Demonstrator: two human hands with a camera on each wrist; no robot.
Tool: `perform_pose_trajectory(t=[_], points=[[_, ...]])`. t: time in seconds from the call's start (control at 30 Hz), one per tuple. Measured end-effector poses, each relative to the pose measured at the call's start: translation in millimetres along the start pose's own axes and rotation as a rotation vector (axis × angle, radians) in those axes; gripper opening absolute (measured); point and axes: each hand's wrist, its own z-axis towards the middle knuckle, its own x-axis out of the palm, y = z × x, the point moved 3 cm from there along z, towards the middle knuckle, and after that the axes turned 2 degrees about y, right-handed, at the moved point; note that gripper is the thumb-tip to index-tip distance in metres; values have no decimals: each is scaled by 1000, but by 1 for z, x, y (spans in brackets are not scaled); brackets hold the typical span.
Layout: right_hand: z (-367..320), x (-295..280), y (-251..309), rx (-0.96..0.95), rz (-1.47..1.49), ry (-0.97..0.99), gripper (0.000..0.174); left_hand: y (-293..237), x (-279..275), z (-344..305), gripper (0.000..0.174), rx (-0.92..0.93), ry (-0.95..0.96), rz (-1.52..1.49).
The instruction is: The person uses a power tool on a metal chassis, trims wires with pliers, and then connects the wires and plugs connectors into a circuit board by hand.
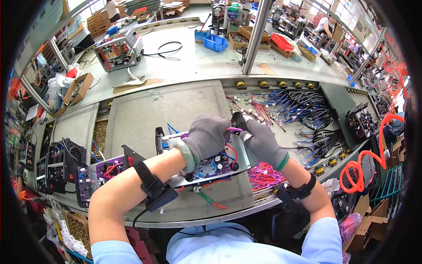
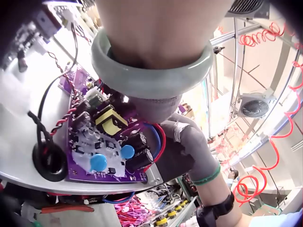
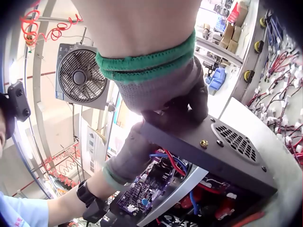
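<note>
An open electronic unit with a purple circuit board (image 1: 213, 166) in a metal tray stands on the work surface. At its right end is a black end panel (image 3: 208, 135) with a vent grille. My gloved left hand (image 1: 205, 137) is over the board, fingers curled, pinching a purple wire (image 1: 235, 129) near the panel's top. My gloved right hand (image 1: 263, 143) grips the panel's upper edge, fingers bent over it, as the right wrist view shows. Red and blue wires (image 2: 158, 142) loop up from the board beside the left hand. The left fingertips are hidden in the left wrist view.
Bundles of black and blue cables (image 1: 314, 108) and pink wires (image 1: 263, 175) lie to the right. More open units (image 1: 66, 163) stand at the left. A red coiled hose (image 1: 362, 169) hangs at the right. A blue bin (image 1: 215, 42) sits on the bench beyond.
</note>
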Motion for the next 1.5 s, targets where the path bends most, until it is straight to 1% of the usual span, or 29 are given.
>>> perform_pose_trajectory(t=[0.07, 0.13, 0.27, 0.33, 0.37, 0.43, 0.47, 0.53, 0.57, 0.6, 0.67, 0.7, 0.73, 0.8, 0.83, 0.9, 0.93, 0.97, 1.0, 1.03, 1.07, 1.13, 1.17, 1.2, 1.27, 1.3, 1.33, 1.37, 1.5], points=[[0, -1, 3, -9, -33, 0, 21, 0, -1, -3, 14, -16, -7, 3], [1, 0, 4, 33, -30, 11, 21, -1, 0, -3, 13, 29, -54, 17], [3, 9, -7, 25, -38, -9, 19, -1, 5, 6, 11, 90, -35, 21], [2, 8, -4, 35, -3, -29, 19, -7, 4, 13, 11, 79, 50, 63], [2, 8, -5, 37, -3, -38, 19, -9, 2, 13, 11, 87, 49, 68], [3, 8, -7, -6, -8, -44, 21, -9, 3, 12, 12, -6, 83, 74], [1, 6, -4, 5, -6, -55, 21, -12, 2, 9, 12, 8, 89, 78], [0, 1, 3, 51, -91, 8, 21, -14, -5, 3, 15, -25, 26, 60], [-3, -3, 8, 46, -181, 5, 21, -16, -7, -4, 15, 61, -125, 96], [-5, -4, 8, 51, -178, -8, 21, -17, -9, -10, 15, 72, -124, 103], [-7, -2, 8, -18, -166, -90, 20, -16, -24, -23, 14, 74, -316, -315], [-6, -1, 6, -12, -156, -101, 20, -19, -32, -29, 14, 25, -255, -270], [-4, -1, 3, -2, -135, -79, 19, -18, -27, -29, 14, 33, -248, -260], [-2, -2, 1, 13, -113, -62, 18, -14, -17, -26, 16, -19, -245, -838], [-3, -2, 1, -6, -134, -55, 21, -11, -16, -24, 16, -14, -237, -835], [-1, -3, 4, -20, -155, -54, 24, -7, -21, -14, 21, -189, -8, -675], [0, -4, 8, -3, -257, -3, 28, -7, -24, -8, 21, -185, -3, -673], [0, -4, 9, 15, -358, 50, 33, -4, -24, -3, 21, -276, 84, -581], [0, -3, 8, 19, -358, 48, 33, -2, -22, -1, 20, -365, 167, -486], [-1, -1, 7, 11, -373, 27, 29, -3, -22, 1, 26, -354, 175, -368], [-2, -1, 7, 1, -390, 8, 26, -4, -19, 0, 26, -354, 175, -368], [-3, -5, 8, 6, -372, 28, 26, -2, -10, -3, 23, -329, 34, -313], [-3, -5, 8, 11, -352, 47, 25, 3, -5, -3, 22, -341, 30, -408], [-2, -4, 6, 14, -346, 48, 25, 5, 1, -5, 22, -343, 36, -404], [-2, -1, 3, -28, -320, 16, 24, 6, 4, -6, 18, -278, -66, -422], [-3, -1, 3, -21, -315, 17, 24, 5, 6, -5, 18, -278, -57, -421], [-3, -3, 5, -18, -332, 20, 35, 5, 6, -2, 17, -269, -56, -385], [-3, -3, 6, -14, -349, 21, 52, 4, 5, 1, 18, -258, -54, -348], [-3, 2, 2, -53, -322, -40, 51, 6, 4, 5, 17, -214, -30, -324]])
